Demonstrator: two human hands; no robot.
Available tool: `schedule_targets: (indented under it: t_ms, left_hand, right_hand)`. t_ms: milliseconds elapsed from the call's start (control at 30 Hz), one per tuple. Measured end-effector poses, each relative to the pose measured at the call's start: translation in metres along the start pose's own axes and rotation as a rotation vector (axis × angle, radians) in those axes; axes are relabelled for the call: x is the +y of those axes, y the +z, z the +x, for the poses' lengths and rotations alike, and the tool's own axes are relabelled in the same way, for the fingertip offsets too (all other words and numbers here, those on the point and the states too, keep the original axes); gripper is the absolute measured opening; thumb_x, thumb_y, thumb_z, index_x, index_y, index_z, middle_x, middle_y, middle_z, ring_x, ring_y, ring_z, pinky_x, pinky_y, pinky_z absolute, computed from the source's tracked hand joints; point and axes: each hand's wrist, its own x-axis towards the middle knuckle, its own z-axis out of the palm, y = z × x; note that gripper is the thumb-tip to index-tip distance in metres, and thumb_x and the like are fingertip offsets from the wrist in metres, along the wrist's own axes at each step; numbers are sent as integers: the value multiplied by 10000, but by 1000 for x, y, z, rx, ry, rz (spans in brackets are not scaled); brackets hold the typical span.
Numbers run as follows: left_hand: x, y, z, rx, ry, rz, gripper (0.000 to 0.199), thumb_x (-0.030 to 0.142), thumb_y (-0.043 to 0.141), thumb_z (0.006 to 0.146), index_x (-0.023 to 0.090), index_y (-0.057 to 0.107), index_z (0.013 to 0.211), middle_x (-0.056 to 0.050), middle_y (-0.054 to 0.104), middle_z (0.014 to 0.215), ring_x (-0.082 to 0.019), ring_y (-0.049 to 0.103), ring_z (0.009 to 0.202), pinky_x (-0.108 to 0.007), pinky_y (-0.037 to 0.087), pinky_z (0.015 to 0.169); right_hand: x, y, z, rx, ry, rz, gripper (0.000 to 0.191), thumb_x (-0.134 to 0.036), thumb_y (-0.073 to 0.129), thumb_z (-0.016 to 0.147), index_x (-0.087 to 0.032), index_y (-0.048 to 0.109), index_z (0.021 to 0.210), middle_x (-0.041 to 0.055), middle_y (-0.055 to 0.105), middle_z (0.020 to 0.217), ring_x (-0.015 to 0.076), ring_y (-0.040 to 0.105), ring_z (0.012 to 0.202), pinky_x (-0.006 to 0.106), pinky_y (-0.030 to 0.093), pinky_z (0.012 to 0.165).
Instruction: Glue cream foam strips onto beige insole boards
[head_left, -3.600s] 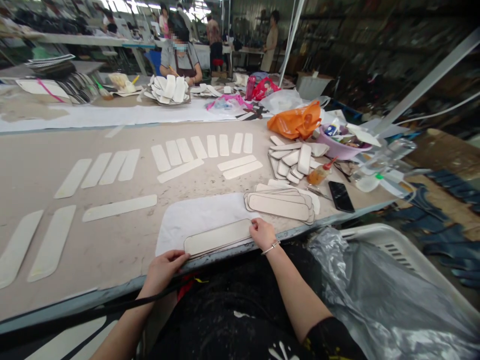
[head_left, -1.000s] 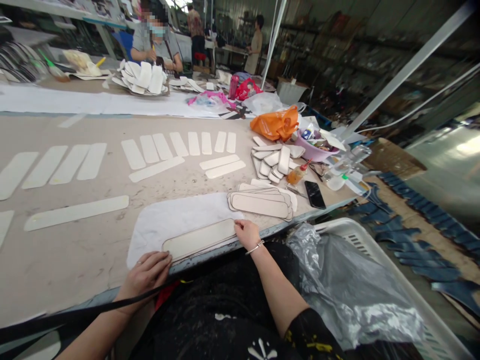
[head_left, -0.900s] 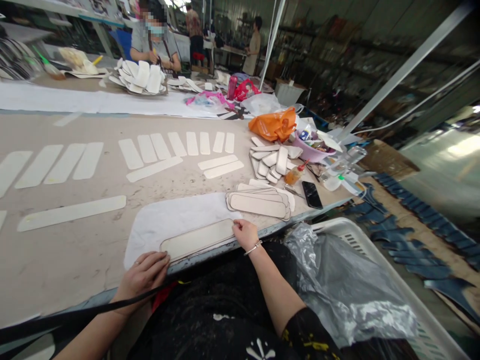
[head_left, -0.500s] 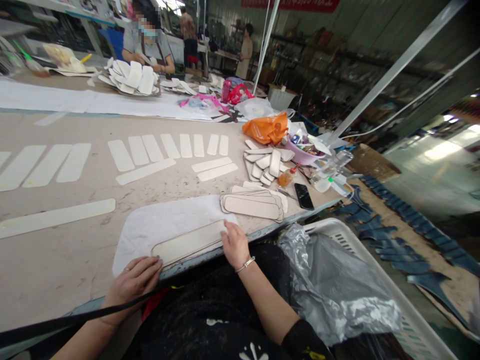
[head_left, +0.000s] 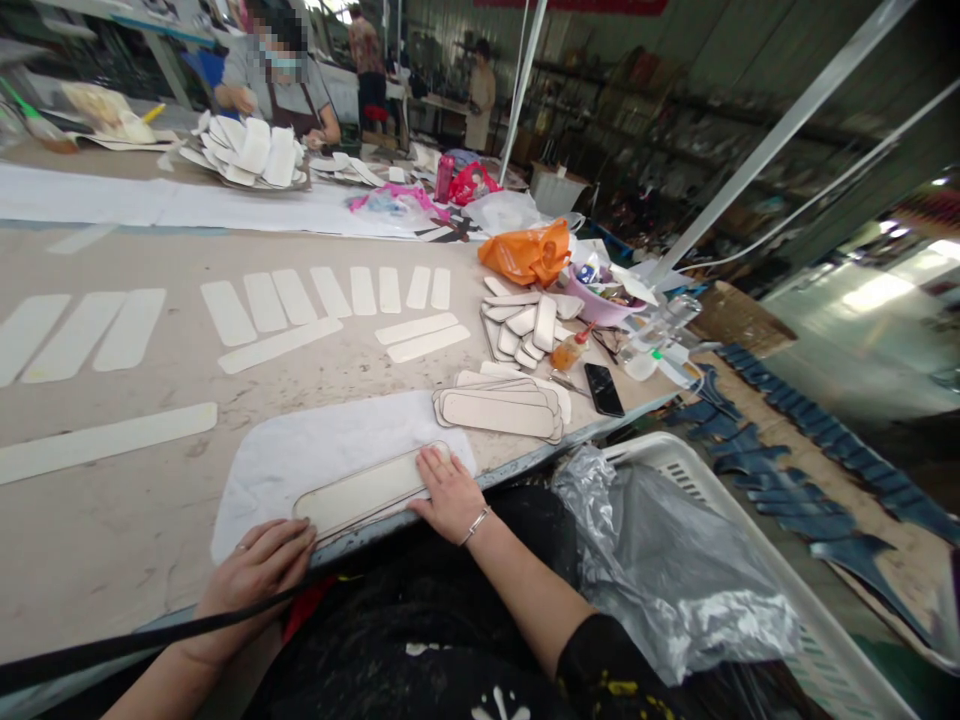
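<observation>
Strip (head_left: 358,494), cream, rounded corners, dark edge

The bare left hand (head_left: 259,570) is palm down, its fingers together and slightly bent. The bare right hand (head_left: 450,492), silver bracelet (head_left: 476,524) at the wrist, lies flatter, thumb apart. Both forearms angle inward; black sleeve (head_left: 611,665) on the right arm.

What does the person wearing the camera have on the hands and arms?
Both hands are ungloved. The right hand has a thin silver-coloured bracelet at the wrist; a black fabric sleeve with yellow marks ends near that elbow. The left hand seems to wear a thin ring.
</observation>
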Motion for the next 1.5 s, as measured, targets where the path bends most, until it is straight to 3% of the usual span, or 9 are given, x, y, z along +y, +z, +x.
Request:
schedule_targets:
  t_ms: [433, 500, 633, 733, 867, 1033, 1233, 1400, 1500]
  left_hand:
    - [17, -26, 5, 158, -428, -65, 367, 214, 537, 848, 212, 557, 1214, -82, 676, 1099, -190, 662, 947, -326, 563, 834]
    - [25, -24, 20, 81, -354, -74, 397, 249, 514, 862, 205, 530, 1257, -103, 637, 1184, -217, 617, 1067, -359, 535, 904]
    - [54, -3, 66, -233, -211, -92, 508, 354, 439, 899, 158, 403, 1367, -144, 473, 1383, -271, 370, 1326, -454, 394, 1058]
    - [66, 17, 84, -318, -220, -68, 637, 483, 415, 889, 92, 348, 1387, -203, 384, 1430, -298, 268, 1372, -482, 341, 1077]
    - [62, 24, 67, -337, -289, 10, 710, 560, 406, 866, 71, 351, 1379, -222, 355, 1441, -314, 262, 1372, -482, 309, 1085]
    - [56, 7, 31, -322, -320, 116, 707, 553, 436, 854, 76, 366, 1372, -223, 343, 1449, -326, 252, 1375, -471, 297, 1090]
    - [63, -1, 29, -282, -397, 185, 645, 520, 507, 824, 136, 433, 1337, -218, 372, 1434, -354, 327, 1336, -487, 346, 1044]
    - [58, 1, 25, -228, -397, 85, 668, 487, 573, 791, 157, 423, 1351, -202, 360, 1447, -355, 309, 1345, -506, 340, 1055]
    - [47, -1, 12, -106, -414, -91, 678, 458, 555, 817, 177, 347, 1397, -160, 421, 1420, -302, 391, 1309, -474, 365, 1062]
  right_hand:
    - [5, 13, 0, 35, 2, 4, 703, -521, 422, 906, -104, 261, 1449, 91, 192, 1522, 225, 157, 1407, 421, 146, 1149]
    - [5, 14, 0, 28, 6, -6, 706, -521, 428, 902, -109, 260, 1450, 93, 194, 1522, 229, 159, 1407, 424, 147, 1148]
    - [4, 15, -1, 24, 9, -29, 696, -508, 436, 899, -118, 269, 1450, 98, 208, 1519, 239, 170, 1404, 436, 158, 1143]
    - [4, 14, -1, 17, 0, -42, 681, -484, 437, 900, -128, 262, 1454, 100, 215, 1516, 240, 179, 1402, 440, 170, 1138]
    - [3, 13, -1, 11, -6, -63, 678, -476, 428, 902, -122, 258, 1455, 92, 189, 1523, 235, 163, 1406, 435, 151, 1142]
    - [3, 14, 0, -5, 2, -72, 685, -485, 414, 907, -94, 263, 1450, 95, 188, 1522, 228, 147, 1410, 420, 116, 1150]
    - [1, 12, 1, -24, 13, -66, 681, -478, 427, 903, -104, 268, 1450, 93, 190, 1523, 231, 154, 1408, 424, 134, 1148]
    - [3, 9, 0, -4, 4, -7, 702, -462, 473, 885, -104, 263, 1451, 120, 204, 1516, 245, 169, 1404, 449, 162, 1141]
    - [7, 6, 0, 7, -4, 71, 731, -459, 490, 877, -101, 231, 1460, 141, 218, 1509, 245, 180, 1402, 457, 184, 1134]
